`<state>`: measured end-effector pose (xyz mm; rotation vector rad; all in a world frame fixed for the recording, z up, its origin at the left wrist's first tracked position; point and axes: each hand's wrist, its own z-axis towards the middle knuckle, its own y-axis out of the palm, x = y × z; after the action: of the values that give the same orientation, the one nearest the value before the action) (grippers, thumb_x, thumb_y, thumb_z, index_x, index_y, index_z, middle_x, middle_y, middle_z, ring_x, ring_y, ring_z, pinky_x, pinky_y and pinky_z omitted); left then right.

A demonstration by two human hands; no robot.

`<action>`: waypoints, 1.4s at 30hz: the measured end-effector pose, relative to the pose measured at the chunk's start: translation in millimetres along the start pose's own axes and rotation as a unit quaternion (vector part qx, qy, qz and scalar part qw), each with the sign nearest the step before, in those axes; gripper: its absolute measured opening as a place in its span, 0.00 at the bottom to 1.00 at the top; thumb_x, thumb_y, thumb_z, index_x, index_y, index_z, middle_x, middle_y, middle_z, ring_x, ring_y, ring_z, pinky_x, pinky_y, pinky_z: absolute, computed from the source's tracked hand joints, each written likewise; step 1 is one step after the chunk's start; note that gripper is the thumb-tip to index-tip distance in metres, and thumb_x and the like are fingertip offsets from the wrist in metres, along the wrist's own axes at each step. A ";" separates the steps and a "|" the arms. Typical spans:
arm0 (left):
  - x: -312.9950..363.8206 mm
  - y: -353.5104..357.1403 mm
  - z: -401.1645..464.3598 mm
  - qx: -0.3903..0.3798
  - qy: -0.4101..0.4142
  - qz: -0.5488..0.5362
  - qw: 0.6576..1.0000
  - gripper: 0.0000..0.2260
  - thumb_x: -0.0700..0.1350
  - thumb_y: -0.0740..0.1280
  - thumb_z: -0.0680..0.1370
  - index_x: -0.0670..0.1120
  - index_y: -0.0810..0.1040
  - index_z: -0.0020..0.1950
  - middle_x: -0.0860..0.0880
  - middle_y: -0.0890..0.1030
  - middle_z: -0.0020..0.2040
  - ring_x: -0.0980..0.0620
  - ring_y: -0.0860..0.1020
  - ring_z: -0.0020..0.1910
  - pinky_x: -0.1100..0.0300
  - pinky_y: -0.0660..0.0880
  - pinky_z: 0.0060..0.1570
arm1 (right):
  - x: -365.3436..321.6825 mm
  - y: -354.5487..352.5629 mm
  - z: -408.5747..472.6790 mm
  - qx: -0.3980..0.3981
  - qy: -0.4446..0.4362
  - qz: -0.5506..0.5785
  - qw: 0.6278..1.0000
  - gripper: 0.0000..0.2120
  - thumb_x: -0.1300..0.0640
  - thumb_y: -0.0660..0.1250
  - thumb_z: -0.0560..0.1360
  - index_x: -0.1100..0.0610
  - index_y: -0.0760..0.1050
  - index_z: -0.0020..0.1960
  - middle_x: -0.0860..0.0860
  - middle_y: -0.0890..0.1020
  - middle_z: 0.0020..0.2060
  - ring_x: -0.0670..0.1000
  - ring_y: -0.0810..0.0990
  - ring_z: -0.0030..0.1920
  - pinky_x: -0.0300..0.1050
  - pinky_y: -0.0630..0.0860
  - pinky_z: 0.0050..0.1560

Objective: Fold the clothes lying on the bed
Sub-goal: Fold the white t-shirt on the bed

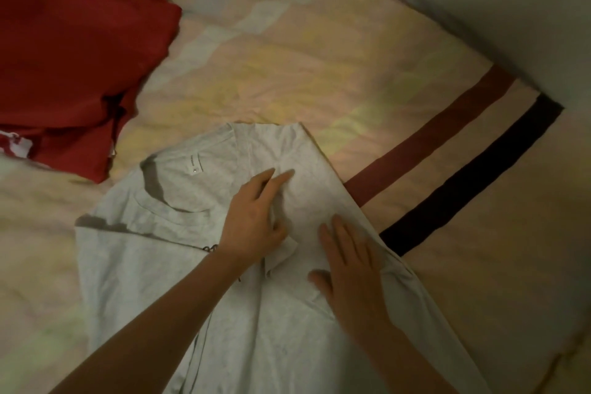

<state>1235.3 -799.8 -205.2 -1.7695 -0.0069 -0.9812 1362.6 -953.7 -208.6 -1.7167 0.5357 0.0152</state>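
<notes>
Head view, the only one: your grey T-shirt (166,265) lies flat on the bed (351,57), filling the lower centre of the frame w/ its collar toward the upper left, so the whole front is in reach for folding. The shirt's right-hand side is already turned in over the chest, making a straight edge that runs diagonally from centre frame to lower right; that's prob. why both hands sit there. Your left hand (252,221) rests on the folded flap near centre frame, index and middle fingers stretched out flat while thumb and lower fingers seem to pinch a small fabric corner, likely the sleeve end, to keep it tucked. Your right hand (348,269) lies just beside it, lower right of centre, fingers straight and spread, palm pressing the flap down, gripping nothing, so the crease stays put. A red garment (73,67) lies loosely heaped in the upper left, well apart from the shirt, not yet folded by the look of it. Dark red & black stripes (447,163) on the bedcover run out from under the shirt's edge at right.
</notes>
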 end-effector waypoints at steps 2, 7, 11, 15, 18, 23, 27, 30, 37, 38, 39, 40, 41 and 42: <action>-6.2 -2.9 -5.8 0.000 0.006 0.013 1.000 0.37 0.38 0.72 0.62 0.49 0.68 0.71 0.43 0.68 0.69 0.45 0.70 0.64 0.58 0.64 0.61 | 0.0 2.2 -2.5 -0.005 0.019 -0.023 1.000 0.39 0.43 0.72 0.64 0.55 0.65 0.71 0.55 0.67 0.71 0.55 0.62 0.70 0.60 0.65 0.64; -31.7 -16.2 -20.8 -0.010 0.039 -0.001 0.999 0.24 0.36 0.71 0.64 0.49 0.80 0.59 0.42 0.68 0.70 0.45 0.69 0.66 0.57 0.63 0.63 | 10.2 5.0 -18.0 -0.017 0.030 -0.055 0.998 0.36 0.36 0.52 0.73 0.56 0.59 0.74 0.56 0.62 0.73 0.56 0.62 0.71 0.58 0.65 0.65; -40.5 -32.3 -31.3 -0.020 0.054 0.025 0.998 0.10 0.41 0.71 0.69 0.52 0.85 0.47 0.43 0.71 0.69 0.43 0.72 0.64 0.55 0.65 0.64 | 17.4 9.7 -29.2 -0.020 0.030 -0.072 0.997 0.34 0.37 0.39 0.78 0.58 0.56 0.75 0.58 0.59 0.74 0.58 0.61 0.72 0.54 0.63 0.69; -20.1 -41.8 -35.6 0.045 0.031 0.009 0.998 0.15 0.52 0.61 0.74 0.47 0.84 0.39 0.43 0.75 0.66 0.45 0.76 0.59 0.51 0.72 0.58 | 14.9 7.4 -35.3 0.011 0.028 -0.060 0.998 0.33 0.40 0.40 0.79 0.61 0.61 0.72 0.61 0.64 0.71 0.59 0.61 0.71 0.56 0.66 0.66; 0.6 -23.8 -40.7 0.055 0.115 0.031 0.991 0.15 0.55 0.61 0.77 0.46 0.82 0.46 0.47 0.75 0.66 0.49 0.74 0.63 0.51 0.70 0.61 | 20.3 -0.6 -34.9 0.036 0.077 -0.070 0.994 0.35 0.41 0.39 0.79 0.65 0.62 0.71 0.62 0.67 0.69 0.59 0.63 0.69 0.56 0.64 0.65; -1.1 15.9 -50.3 -0.046 0.087 0.223 0.970 0.32 0.59 0.65 0.72 0.45 0.67 0.72 0.46 0.67 0.73 0.47 0.67 0.71 0.50 0.58 0.71 | 40.5 -1.2 -43.3 -0.015 0.137 -0.086 0.987 0.37 0.38 0.39 0.78 0.65 0.59 0.72 0.61 0.64 0.71 0.60 0.63 0.69 0.55 0.59 0.66; -20.1 23.1 -59.3 -0.079 0.057 0.271 0.957 0.36 0.66 0.53 0.74 0.46 0.57 0.76 0.48 0.57 0.76 0.48 0.58 0.75 0.46 0.53 0.71 | 53.3 -2.7 -51.2 -0.051 0.158 -0.086 0.982 0.41 0.34 0.38 0.77 0.66 0.60 0.72 0.61 0.64 0.71 0.59 0.65 0.69 0.52 0.55 0.65; -17.8 21.5 -55.6 -0.077 0.047 0.291 0.952 0.39 0.68 0.52 0.72 0.45 0.57 0.76 0.46 0.57 0.77 0.47 0.59 0.75 0.45 0.52 0.71 | 50.4 -6.4 -47.9 -0.043 0.169 -0.089 0.981 0.39 0.37 0.44 0.76 0.67 0.60 0.71 0.63 0.66 0.70 0.62 0.70 0.67 0.58 0.60 0.65; 16.4 27.2 -32.6 -0.075 0.127 0.267 0.952 0.39 0.67 0.52 0.73 0.43 0.53 0.77 0.44 0.53 0.78 0.46 0.53 0.76 0.50 0.50 0.72 | 10.1 -4.1 3.7 0.008 0.086 -0.070 0.994 0.35 0.43 0.51 0.76 0.66 0.58 0.73 0.63 0.62 0.72 0.60 0.63 0.71 0.58 0.63 0.67; 9.9 31.0 -32.4 -0.090 0.110 0.269 0.953 0.40 0.68 0.52 0.73 0.43 0.55 0.77 0.44 0.54 0.77 0.46 0.56 0.76 0.49 0.51 0.71 | 14.1 1.0 2.5 -0.025 0.082 -0.076 0.993 0.36 0.40 0.49 0.76 0.65 0.57 0.73 0.62 0.62 0.72 0.60 0.63 0.71 0.58 0.62 0.67; 1.6 33.8 -33.2 -0.107 0.090 0.270 0.953 0.41 0.69 0.52 0.72 0.44 0.56 0.76 0.45 0.56 0.77 0.46 0.58 0.75 0.48 0.53 0.70 | 21.4 5.1 -1.9 -0.052 0.081 -0.080 0.992 0.37 0.37 0.47 0.76 0.64 0.56 0.74 0.60 0.60 0.73 0.59 0.61 0.72 0.59 0.60 0.69; -4.5 34.5 -34.4 -0.116 0.074 0.271 0.953 0.42 0.70 0.53 0.71 0.45 0.56 0.76 0.46 0.57 0.77 0.46 0.59 0.75 0.47 0.53 0.70 | 31.3 8.4 -6.7 -0.064 0.075 -0.090 0.991 0.38 0.35 0.45 0.76 0.62 0.55 0.75 0.59 0.59 0.74 0.58 0.60 0.72 0.59 0.57 0.69; -8.7 35.1 -34.8 -0.117 0.062 0.273 0.953 0.43 0.72 0.52 0.70 0.46 0.55 0.77 0.46 0.57 0.77 0.47 0.58 0.75 0.46 0.53 0.70 | 40.4 8.8 -11.5 -0.072 0.070 -0.102 0.990 0.39 0.34 0.44 0.76 0.61 0.55 0.75 0.58 0.59 0.74 0.57 0.59 0.73 0.59 0.54 0.69; -10.5 34.8 -34.0 -0.116 0.051 0.278 0.952 0.44 0.73 0.52 0.69 0.47 0.53 0.77 0.47 0.55 0.77 0.47 0.56 0.75 0.46 0.51 0.70 | 48.0 8.7 -16.3 -0.083 0.073 -0.110 0.988 0.40 0.32 0.43 0.75 0.61 0.53 0.75 0.57 0.58 0.74 0.56 0.58 0.73 0.59 0.52 0.69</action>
<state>1223.0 -837.3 -235.5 -1.7810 0.6613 -0.6729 1397.6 -986.3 -227.5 -1.9426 0.4593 -0.2302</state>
